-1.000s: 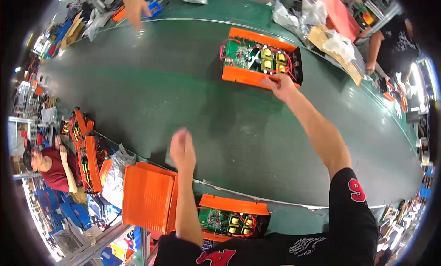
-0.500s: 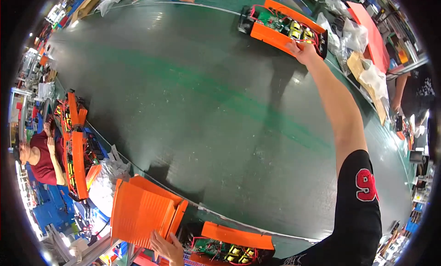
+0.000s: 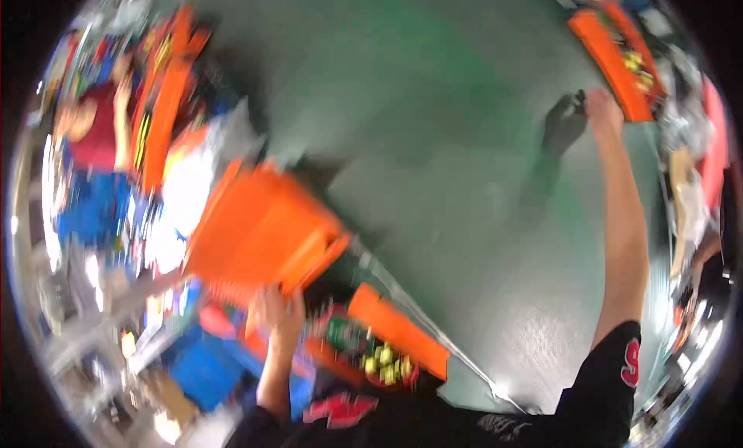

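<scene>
Here the orange covers [image 3: 267, 231] are met at their lower edge by the left fingers [image 3: 271, 301]; whether they are grasped cannot be told through the blur. Over on the right, the far unit [image 3: 607, 61] is seen just beyond the right fingers [image 3: 594, 104], and whether these are clenched or released cannot be told either. Right of the left fingers, the near unit [image 3: 402, 330] is spotted, and between both hands' fingers the green bench [image 3: 457, 224] is bared.
</scene>
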